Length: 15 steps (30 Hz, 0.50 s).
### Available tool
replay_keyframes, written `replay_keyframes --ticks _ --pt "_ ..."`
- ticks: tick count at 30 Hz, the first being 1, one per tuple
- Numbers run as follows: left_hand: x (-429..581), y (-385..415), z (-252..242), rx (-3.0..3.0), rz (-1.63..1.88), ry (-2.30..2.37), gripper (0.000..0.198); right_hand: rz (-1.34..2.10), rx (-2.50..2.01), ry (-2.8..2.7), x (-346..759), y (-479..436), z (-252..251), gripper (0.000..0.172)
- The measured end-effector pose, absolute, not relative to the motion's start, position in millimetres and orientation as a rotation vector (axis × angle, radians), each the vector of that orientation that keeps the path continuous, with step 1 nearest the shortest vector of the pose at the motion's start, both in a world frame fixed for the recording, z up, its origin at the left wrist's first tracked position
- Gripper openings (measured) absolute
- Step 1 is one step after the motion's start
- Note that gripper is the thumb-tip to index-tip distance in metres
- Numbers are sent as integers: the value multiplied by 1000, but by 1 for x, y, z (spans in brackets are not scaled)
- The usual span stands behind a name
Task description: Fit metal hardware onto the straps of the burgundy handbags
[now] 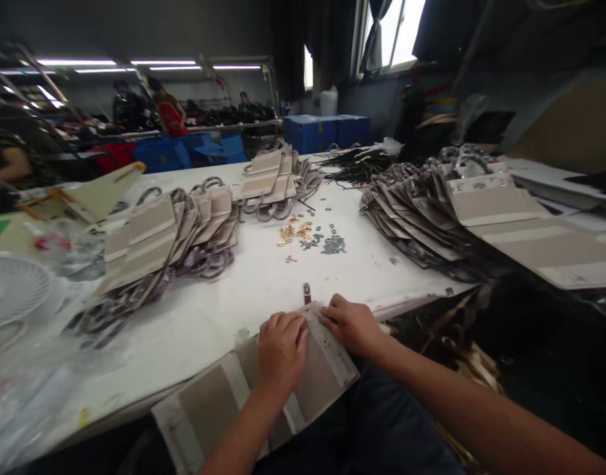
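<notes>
A beige bag panel (208, 396) with pale bands lies tilted across the table's front edge and my lap. My left hand (281, 349) rests over its upper edge, fingers curled down against it. At the panel's end, my right hand (349, 323) pinches the pale border near the corner; the fingertips are partly hidden. Just beyond that corner a short dark brown strap tab (307, 293) with a metal fitting sticks out onto the table. Farther in lie a pile of gold clasps (295, 232) and a pile of small grey metal pieces (333, 245).
Stacked bag panels with wrapped handles stand on the left (149, 237), at the back (268, 178) and on the right (416, 211). A white fan (13, 290) and clear plastic (45, 402) occupy the left side. Blue bins (310, 134) and people are in the background.
</notes>
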<state>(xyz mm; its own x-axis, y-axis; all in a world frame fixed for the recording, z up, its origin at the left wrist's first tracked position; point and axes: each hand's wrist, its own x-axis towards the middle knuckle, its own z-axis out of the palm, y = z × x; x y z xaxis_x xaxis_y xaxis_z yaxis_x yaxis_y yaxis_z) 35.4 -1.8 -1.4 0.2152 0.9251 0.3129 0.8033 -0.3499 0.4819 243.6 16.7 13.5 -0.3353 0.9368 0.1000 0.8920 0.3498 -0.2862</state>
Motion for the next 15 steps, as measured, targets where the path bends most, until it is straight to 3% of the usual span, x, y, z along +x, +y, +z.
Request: replay_keyframes --ticks 4,10,15 --pt "29 -23 -22 2574 908 1559 40 234 -1668 -2378 243 7 22 32" --pt "28 -20 -18 2469 707 1634 49 313 -1601 -2396 238 13 24 35" --pt "27 -45 4 2325 536 1601 59 390 -1424 -2256 243 7 -17 33"
